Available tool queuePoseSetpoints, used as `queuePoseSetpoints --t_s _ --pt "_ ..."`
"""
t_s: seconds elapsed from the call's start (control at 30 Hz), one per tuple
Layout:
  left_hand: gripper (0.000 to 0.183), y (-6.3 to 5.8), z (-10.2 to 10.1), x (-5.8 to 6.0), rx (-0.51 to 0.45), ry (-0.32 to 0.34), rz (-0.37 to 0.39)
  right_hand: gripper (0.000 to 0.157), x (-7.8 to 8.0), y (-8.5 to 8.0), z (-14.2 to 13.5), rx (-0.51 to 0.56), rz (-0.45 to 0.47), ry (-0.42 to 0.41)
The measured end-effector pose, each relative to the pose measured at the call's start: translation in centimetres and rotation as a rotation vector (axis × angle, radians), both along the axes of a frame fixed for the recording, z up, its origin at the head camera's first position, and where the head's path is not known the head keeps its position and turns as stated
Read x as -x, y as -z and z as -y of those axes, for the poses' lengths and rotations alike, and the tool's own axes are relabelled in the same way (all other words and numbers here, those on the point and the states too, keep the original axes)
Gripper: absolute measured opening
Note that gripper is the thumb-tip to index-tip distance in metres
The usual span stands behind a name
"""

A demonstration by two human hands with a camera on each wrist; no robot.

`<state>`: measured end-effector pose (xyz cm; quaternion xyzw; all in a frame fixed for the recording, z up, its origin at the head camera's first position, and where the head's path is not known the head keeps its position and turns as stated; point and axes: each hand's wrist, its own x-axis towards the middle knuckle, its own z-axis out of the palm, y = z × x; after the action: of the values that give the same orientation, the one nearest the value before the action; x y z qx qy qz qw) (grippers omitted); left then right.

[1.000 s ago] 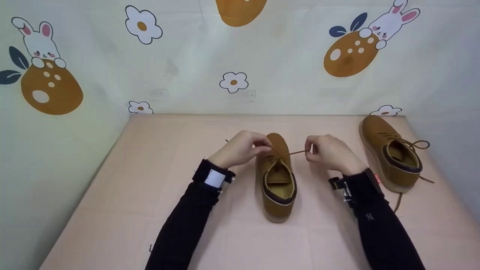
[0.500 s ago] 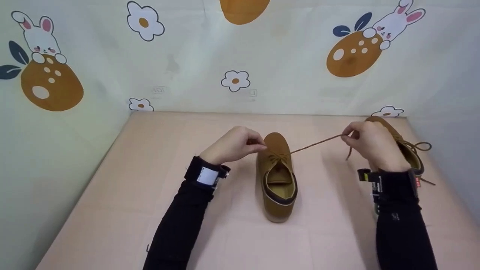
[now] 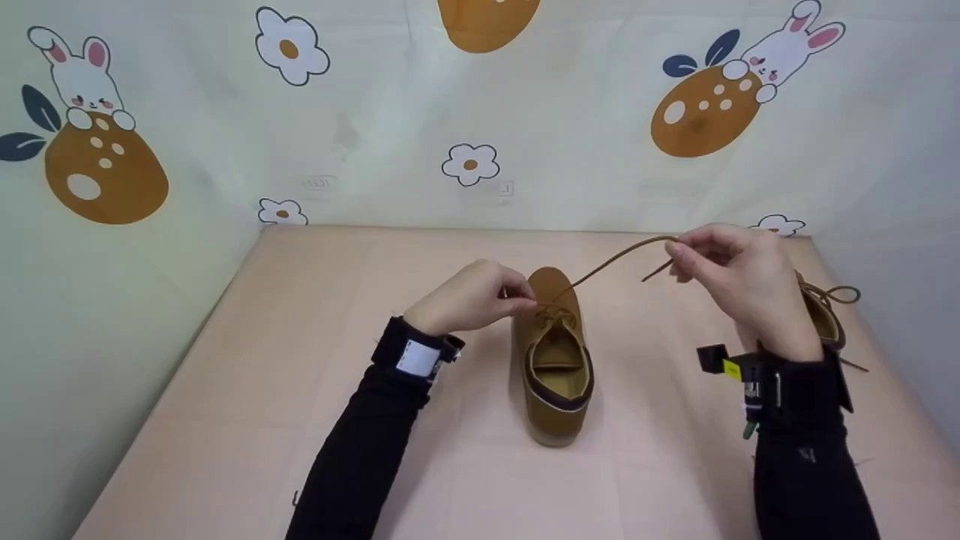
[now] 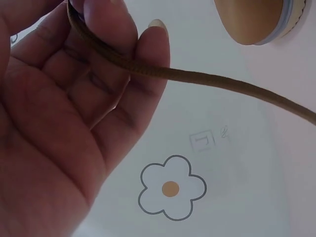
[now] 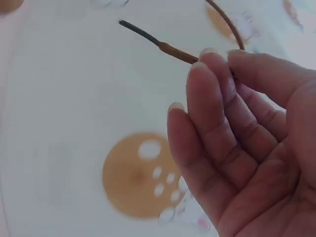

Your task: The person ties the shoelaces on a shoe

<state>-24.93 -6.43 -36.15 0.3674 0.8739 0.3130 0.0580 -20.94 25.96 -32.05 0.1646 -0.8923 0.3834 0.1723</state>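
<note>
The patterned cloth (image 3: 390, 135) is hanging behind the pink table (image 3: 240, 420), where the tan shoe (image 3: 555, 424) is standing mid-surface, toe pointing away; a second shoe (image 3: 823, 321) is sitting at the right, mostly hiding behind the right hand (image 3: 757, 289) (one lace loop showing). Change: the right hand is turning palm-inward and holding slightly higher than half a second ago, and its lace (image 3: 600, 267), then running straight, is now arching slack over the shoe's toe; the left hand (image 3: 480, 296) is hardly moving. Judging by that, the laces are being arranged rather than pulled tight, with no bow forming on this shoe. Grip: the right thumb and index are pressing together, pinching the lace near its end; the left thumb and fingers are closing on lace just above the shoe (which strand, can't tell). Smallest: the dark lace tip (image 5: 138, 32) is sticking out free past the right fingertips.
</note>
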Motion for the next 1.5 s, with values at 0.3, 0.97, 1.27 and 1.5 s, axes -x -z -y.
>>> queuePoseSetpoints --t_s 0.3,0.97,1.27,1.5 --pt "0.013 0.8 -1.3 0.0 -0.02 -0.063 -0.06 0.008 -1.1 0.3 4.3 -0.024 0.205 -0.317" --pt "0.012 0.6 -1.6 -0.2 -0.018 -0.07 -0.112 0.008 0.2 4.7 8.0 -0.472 -0.3 -0.367" --pt "0.014 0.6 -1.5 -0.2 -0.026 -0.06 -0.085 0.026 2.0 5.8 6.8 -0.369 -0.044 -0.442" --pt "0.013 0.6 -1.4 -0.2 -0.036 -0.056 -0.073 0.013 2.9 7.0 6.9 -0.362 -0.037 -0.464"
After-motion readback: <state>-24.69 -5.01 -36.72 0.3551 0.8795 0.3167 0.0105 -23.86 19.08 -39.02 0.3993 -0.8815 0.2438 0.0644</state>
